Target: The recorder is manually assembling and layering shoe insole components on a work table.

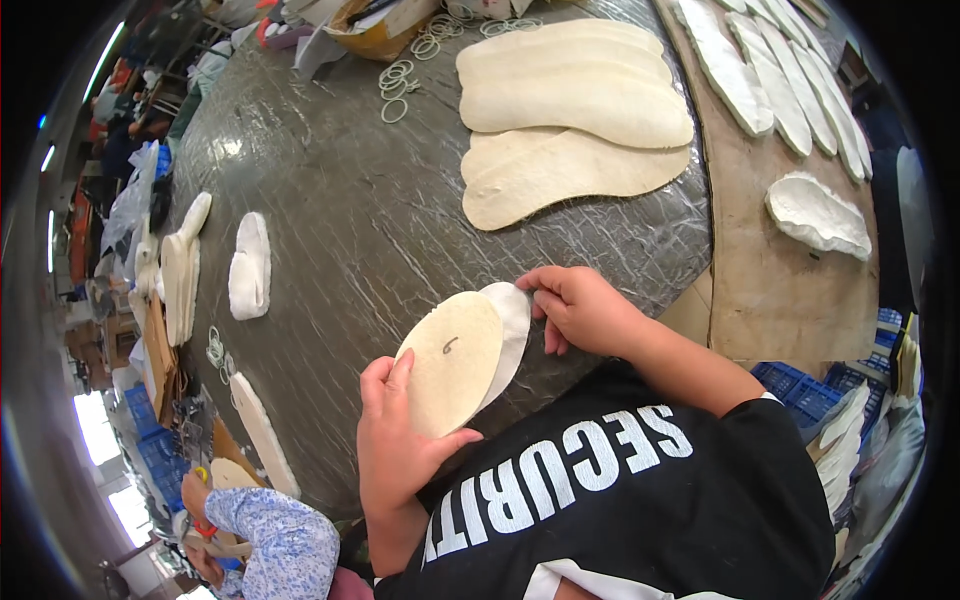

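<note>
Left fingers (399, 374) clamped on cream insole (455, 345) above dark tabletop (330, 230), near edge; white insole (514, 330) pinched by right fingers (552, 279). Dark item (376, 12) held in tan bowl (385, 44), far edge. Blue crates (795, 395) seen past brown board (780, 300).

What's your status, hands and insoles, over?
Left hand holding cream insole. Right hand at tip of white insole. Insole pile ahead, clear of both hands.

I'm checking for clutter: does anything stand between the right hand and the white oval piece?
Nothing visible does. The right hand is right at the upper-right edge of the white oval piece; the cream piece overlaps its left side.
</note>
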The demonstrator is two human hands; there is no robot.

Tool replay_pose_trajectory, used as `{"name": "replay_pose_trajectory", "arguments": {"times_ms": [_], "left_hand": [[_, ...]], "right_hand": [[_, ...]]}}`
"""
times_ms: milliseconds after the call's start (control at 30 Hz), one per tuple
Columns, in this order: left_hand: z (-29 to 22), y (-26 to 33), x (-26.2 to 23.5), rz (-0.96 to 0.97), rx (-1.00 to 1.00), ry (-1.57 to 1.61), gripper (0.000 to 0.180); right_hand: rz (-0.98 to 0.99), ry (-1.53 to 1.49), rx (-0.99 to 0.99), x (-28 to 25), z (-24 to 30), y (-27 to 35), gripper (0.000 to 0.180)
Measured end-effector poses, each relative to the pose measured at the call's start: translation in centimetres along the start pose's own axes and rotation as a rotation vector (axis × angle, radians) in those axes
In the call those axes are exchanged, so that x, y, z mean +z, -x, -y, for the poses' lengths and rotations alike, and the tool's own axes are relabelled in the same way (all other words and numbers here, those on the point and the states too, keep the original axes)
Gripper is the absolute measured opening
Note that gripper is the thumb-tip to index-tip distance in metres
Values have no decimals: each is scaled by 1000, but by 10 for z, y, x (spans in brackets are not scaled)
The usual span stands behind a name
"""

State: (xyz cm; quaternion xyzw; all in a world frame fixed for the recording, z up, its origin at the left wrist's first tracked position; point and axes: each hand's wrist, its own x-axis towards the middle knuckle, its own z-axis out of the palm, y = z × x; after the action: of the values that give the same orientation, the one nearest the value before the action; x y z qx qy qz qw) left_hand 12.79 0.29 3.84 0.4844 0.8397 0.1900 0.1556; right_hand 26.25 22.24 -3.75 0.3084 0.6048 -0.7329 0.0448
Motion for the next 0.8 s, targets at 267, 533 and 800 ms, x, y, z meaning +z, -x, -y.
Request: {"name": "replay_pose_trajectory", "arguments": {"times_ms": [267,533,800], "left_hand": [[-6,-15,17,83,-17,-103,103],[-9,-19,19,136,5,-129,104],[-11,-21,21,148,9,-131,104]], "right_hand": [[15,-32,-2,-4,-1,1,30],[23,-12,-43,-6,0,1,31],[11,11,-83,-5,-2,0,31]]}}
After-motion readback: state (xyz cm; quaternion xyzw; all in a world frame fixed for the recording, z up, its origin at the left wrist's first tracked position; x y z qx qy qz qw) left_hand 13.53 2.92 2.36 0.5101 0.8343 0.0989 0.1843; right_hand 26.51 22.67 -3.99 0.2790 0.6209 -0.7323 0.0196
